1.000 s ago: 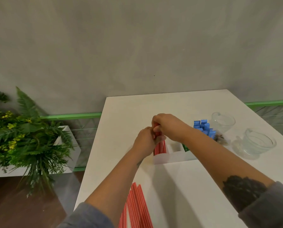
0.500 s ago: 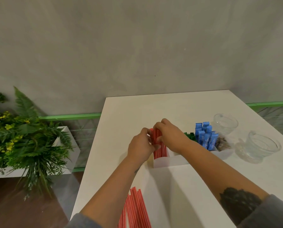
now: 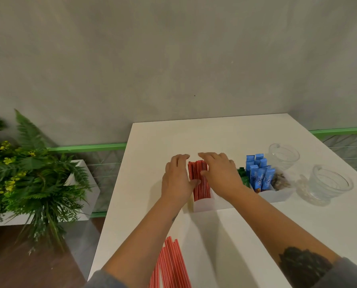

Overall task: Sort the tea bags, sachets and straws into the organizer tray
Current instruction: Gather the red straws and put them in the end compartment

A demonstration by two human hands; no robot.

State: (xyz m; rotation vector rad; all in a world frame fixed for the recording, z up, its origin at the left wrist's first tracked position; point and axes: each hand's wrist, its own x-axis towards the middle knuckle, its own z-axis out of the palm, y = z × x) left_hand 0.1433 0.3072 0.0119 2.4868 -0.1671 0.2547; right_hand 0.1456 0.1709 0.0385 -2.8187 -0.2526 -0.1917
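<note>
Item 1: organizer tray (image 3: 202, 205), white, on the white table (image 3: 225, 235), long side running left to right. I count its compartments only in part, since my forearms cover the middle ones

Item 2: red striped straws in the tray (image 3: 200, 183), an upright bundle in the leftmost compartment, tops level with my fingers

Item 3: left hand (image 3: 176, 180), fingers straight and together, palm flat against the left side of the bundle, thumb touching the straws low down

Item 4: right hand (image 3: 220, 173), fingers extended and relaxed, resting over the right side of the same bundle. The two hands flank the straws with a narrow gap between the fingertips; neither is curled round anything that I can see

Item 5: green sachets (image 3: 243, 176), upright, in a compartment right of my right wrist, mostly hidden

Item 6: blue sachets (image 3: 260, 175), upright, in the next compartment to the right

Item 7: brownish packets (image 3: 281, 181), in the rightmost compartment; too blurred for me to identify

Item 8: loose red straws (image 3: 171, 267), lying flat on the table near its front edge, between my forearms, well apart from the tray

Item 9: two clear glass cups, one (image 3: 284, 155) behind the tray's right end, one (image 3: 329, 185) just beside it to the right

Item 10: potted fern with yellow flowers (image 3: 28, 173), in a white planter on the floor, left of the table
</note>
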